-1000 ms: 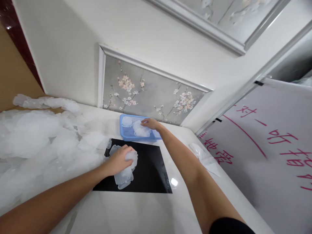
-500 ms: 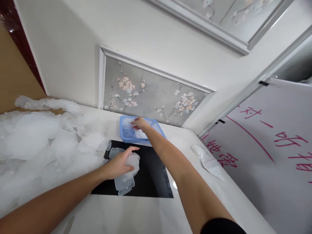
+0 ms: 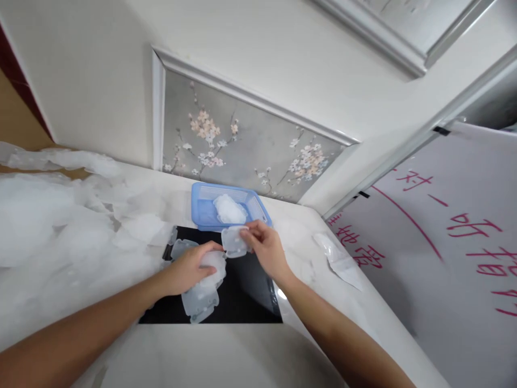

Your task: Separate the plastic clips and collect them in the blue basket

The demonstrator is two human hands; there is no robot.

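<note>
My right hand (image 3: 264, 247) pinches a small translucent plastic piece with lobed edges (image 3: 234, 242) between thumb and fingers, just in front of the blue basket (image 3: 197, 207). My left hand (image 3: 189, 269) curls round a stack of translucent plastic pieces (image 3: 215, 268), thumb on the near side and fingers on the far side. Beneath that hand, another translucent piece (image 3: 201, 303) lies on the black mat (image 3: 250, 293). In the basket rests a whitish translucent pile of pieces (image 3: 229, 208). The left fingertips come close to the piece in my right hand.
A large heap of translucent pieces (image 3: 72, 226) covers the left of the white table (image 3: 194, 355). A clear plastic bag (image 3: 337, 261) lies to the right. Behind the basket stands a wall with a framed floral panel (image 3: 242, 134); a whiteboard with red writing (image 3: 424, 258) is at the right.
My right hand has come back out of the basket towards me, bringing a translucent piece over the mat. My left hand stays at the stack, its fingers more curled.
</note>
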